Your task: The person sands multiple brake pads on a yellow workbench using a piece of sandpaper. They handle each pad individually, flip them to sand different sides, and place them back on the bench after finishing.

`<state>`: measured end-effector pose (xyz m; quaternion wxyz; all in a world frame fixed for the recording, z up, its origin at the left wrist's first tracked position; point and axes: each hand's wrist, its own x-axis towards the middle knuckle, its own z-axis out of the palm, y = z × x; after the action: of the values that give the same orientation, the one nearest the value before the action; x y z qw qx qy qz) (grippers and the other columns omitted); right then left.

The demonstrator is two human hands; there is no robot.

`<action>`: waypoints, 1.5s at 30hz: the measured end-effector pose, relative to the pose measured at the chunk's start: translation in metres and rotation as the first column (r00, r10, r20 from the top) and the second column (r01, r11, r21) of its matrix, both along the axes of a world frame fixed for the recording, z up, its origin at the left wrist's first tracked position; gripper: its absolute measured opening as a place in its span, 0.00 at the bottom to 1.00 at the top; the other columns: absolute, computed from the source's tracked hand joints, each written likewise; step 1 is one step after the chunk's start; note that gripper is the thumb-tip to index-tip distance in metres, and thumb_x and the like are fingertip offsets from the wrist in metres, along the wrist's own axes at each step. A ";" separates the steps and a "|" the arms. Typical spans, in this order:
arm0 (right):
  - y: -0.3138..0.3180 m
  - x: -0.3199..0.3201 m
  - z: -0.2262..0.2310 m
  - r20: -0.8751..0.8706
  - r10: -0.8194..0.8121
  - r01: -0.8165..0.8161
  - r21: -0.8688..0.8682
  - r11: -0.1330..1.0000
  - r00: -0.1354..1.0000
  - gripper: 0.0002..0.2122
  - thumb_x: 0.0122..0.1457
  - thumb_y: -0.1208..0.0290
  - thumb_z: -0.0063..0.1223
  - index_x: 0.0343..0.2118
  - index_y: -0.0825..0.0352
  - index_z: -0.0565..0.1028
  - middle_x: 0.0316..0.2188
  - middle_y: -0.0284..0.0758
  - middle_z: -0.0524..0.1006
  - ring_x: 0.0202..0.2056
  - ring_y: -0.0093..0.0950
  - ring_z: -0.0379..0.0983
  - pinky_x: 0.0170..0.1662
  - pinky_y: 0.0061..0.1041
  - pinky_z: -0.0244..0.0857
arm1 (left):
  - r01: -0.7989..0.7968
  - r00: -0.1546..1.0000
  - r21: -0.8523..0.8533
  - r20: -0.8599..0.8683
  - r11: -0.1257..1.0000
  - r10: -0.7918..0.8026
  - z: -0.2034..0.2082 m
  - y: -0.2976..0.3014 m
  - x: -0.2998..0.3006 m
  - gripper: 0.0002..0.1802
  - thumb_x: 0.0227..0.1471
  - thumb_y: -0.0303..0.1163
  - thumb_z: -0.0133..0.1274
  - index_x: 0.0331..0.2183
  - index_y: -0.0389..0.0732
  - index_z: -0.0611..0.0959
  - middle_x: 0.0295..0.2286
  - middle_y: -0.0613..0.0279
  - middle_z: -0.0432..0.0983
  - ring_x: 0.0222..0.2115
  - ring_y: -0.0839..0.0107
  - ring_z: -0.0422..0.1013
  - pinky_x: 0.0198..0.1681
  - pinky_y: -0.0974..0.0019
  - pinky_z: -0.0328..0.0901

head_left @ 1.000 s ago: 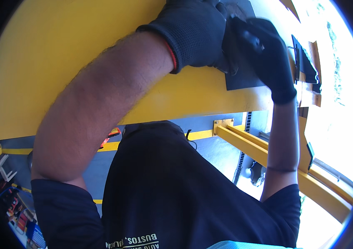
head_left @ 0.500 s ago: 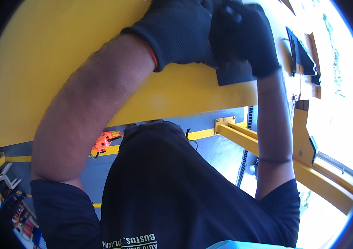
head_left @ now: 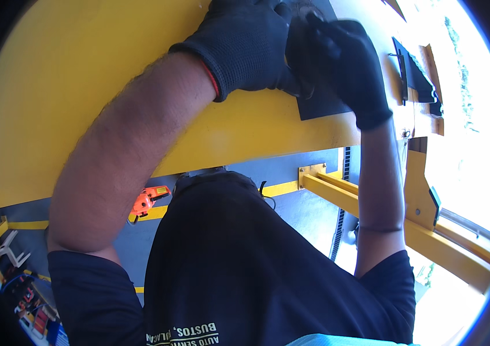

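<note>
Yel. panel (head_left: pixel 112 57) – smooth, semi-gloss, blk sheet (head_left: pixel 318 106) – matt, gloves (head_left: pixel 239 52) w/ rough knit, matt cloth shirt (head_left: pixel 227 259)

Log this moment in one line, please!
left black-gloved hand: at flat black sheet | right black-gloved hand: over sheet, grip unclear | surface: smooth yellow panel

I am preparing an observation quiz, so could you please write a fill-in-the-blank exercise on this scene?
The left hand and right hand both wear black ____.
The large surface around the dark sheet is coloured ____.
The orange object appears beside the person's ____ forearm.
Missing words: gloves; yellow; left.
</note>
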<state>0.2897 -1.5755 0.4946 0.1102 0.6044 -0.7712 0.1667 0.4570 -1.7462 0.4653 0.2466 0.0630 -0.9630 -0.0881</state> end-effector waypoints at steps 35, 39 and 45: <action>0.015 0.039 0.010 0.288 0.768 0.377 -0.739 0.558 -0.572 0.31 0.68 0.55 0.51 0.70 0.67 0.64 0.62 0.48 0.74 0.56 0.46 0.76 0.52 0.47 0.77 | 0.063 0.964 0.031 0.256 0.997 -0.069 0.033 0.006 0.006 0.67 0.48 0.78 0.58 0.68 0.29 0.66 0.69 0.37 0.58 0.72 0.43 0.51 0.74 0.38 0.40; 0.019 0.041 0.013 0.320 0.766 0.368 -0.732 0.574 -0.558 0.31 0.69 0.58 0.48 0.73 0.63 0.60 0.66 0.48 0.71 0.59 0.46 0.75 0.51 0.46 0.73 | 0.082 0.980 0.004 0.183 0.997 -0.081 0.027 0.004 0.005 0.61 0.51 0.74 0.58 0.66 0.31 0.68 0.66 0.38 0.62 0.69 0.43 0.56 0.72 0.36 0.42; 0.022 0.045 0.015 0.356 0.766 0.371 -0.716 0.592 -0.535 0.31 0.69 0.57 0.48 0.73 0.63 0.61 0.66 0.48 0.71 0.59 0.45 0.75 0.51 0.44 0.72 | 0.124 0.985 0.086 -0.131 0.989 -0.112 0.026 -0.003 -0.004 0.44 0.54 0.59 0.65 0.58 0.34 0.75 0.56 0.44 0.73 0.60 0.47 0.67 0.65 0.41 0.56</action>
<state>0.3345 -1.5533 0.5093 -0.4402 0.2543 -0.1170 0.8531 0.4527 -1.7491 0.4908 0.2980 0.0118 -0.9424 -0.1513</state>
